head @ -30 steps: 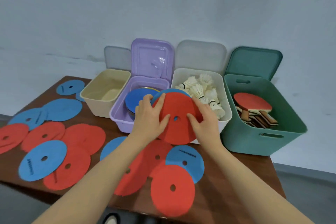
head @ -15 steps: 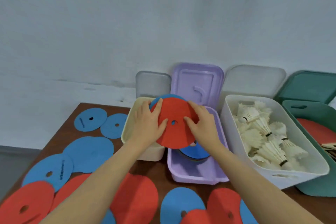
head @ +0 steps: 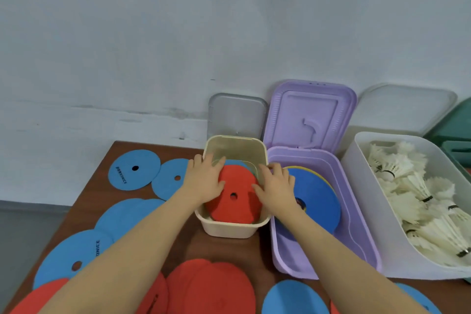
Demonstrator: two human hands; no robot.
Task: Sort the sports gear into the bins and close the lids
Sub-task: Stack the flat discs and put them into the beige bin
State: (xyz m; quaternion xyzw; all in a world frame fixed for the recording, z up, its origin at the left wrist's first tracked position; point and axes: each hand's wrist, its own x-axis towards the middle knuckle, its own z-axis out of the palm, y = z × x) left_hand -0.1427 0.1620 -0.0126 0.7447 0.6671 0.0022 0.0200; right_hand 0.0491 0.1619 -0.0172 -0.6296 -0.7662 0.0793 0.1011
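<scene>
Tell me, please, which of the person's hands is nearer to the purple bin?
The right hand. It rests on the red disc's right edge in the cream bin, right beside the purple bin. The left hand presses the disc's left side, farther away.

Both hands [head: 206,181] press a red disc [head: 235,196] into the cream bin [head: 230,231].

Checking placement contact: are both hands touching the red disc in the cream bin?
Touching. The head view shows left hand and right hand resting fingers on the red disc.
</scene>
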